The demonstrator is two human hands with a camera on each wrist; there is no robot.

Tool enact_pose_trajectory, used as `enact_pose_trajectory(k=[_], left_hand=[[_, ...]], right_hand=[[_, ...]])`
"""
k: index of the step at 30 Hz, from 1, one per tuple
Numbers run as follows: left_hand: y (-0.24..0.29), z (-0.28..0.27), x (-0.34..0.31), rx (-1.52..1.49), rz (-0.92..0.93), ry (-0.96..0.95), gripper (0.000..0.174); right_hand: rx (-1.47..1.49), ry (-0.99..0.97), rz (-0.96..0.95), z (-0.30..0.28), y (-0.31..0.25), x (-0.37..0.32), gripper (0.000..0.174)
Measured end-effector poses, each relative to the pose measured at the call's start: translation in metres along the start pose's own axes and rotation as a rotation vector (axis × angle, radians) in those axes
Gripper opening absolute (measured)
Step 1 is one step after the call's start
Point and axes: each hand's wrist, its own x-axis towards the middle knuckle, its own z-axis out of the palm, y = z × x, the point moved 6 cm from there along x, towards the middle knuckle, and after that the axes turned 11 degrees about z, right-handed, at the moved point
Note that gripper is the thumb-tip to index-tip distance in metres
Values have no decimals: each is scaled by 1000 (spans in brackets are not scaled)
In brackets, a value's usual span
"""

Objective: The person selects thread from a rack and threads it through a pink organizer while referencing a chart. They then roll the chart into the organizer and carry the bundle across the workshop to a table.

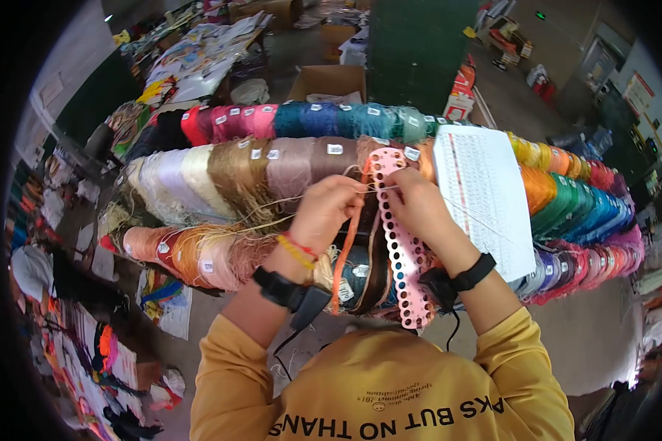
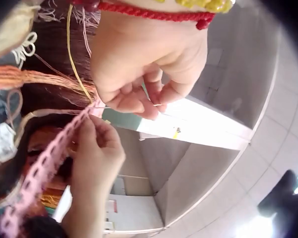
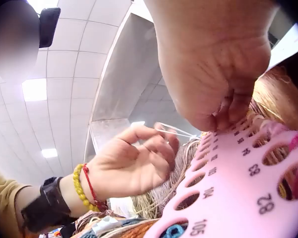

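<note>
A long pink strip with numbered holes along its edges lies over the thread bundles. The left hand pinches a thin pale thread beside the strip's upper end; in the right wrist view that thread runs from the left fingers to the strip's edge. The right hand grips the strip near its upper part, its fingertips against the edge in the left wrist view. Orange threads hang down just left of the strip.
Rows of coloured thread bundles with small white labels span the rack. A printed white sheet lies right of the strip. Behind stand a cardboard box and a table heaped with papers.
</note>
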Motion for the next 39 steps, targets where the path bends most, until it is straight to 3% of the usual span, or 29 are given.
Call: enact_pose_trajectory(k=[1, 3, 5, 8, 9, 15, 17, 27, 32, 35, 37, 39], left_hand=[[14, 10, -5, -148, -28, 18, 12], [28, 31, -11, -465, -50, -155, 18], [26, 37, -9, -371, -105, -257, 21], [-5, 28, 4, 233, -145, -119, 24], [-9, 30, 6, 406, -133, -151, 27], [-12, 17, 6, 631, -44, -130, 15], [-7, 2, 4, 569, -45, -45, 16], [-4, -4, -10, 384, -131, -12, 18], [-1, -8, -12, 321, -94, 60, 15], [23, -22, -21, 68, -16, 223, 13], [49, -56, -24, -90, 7, 162, 17], [107, -100, -32, -220, 173, 154, 17]], right_hand=[[-24, 30, -17, 1, 1, -1, 11], [-56, 34, 13, 8, 9, -2, 11], [-44, 36, 38, 5, 7, -3, 11], [325, 107, 11, -14, -9, -11, 11], [319, 135, -16, -19, -14, -15, 11], [162, 109, -55, -4, -12, -33, 9], [138, 119, -80, -2, -10, -36, 9], [219, 128, 24, 3, -5, -32, 9], [214, 50, 71, 8, -8, -35, 26], [-7, 66, 7, 2, -19, -37, 37], [-12, 43, 24, 4, -17, -35, 40], [-10, 39, 32, 4, -16, -36, 42]])
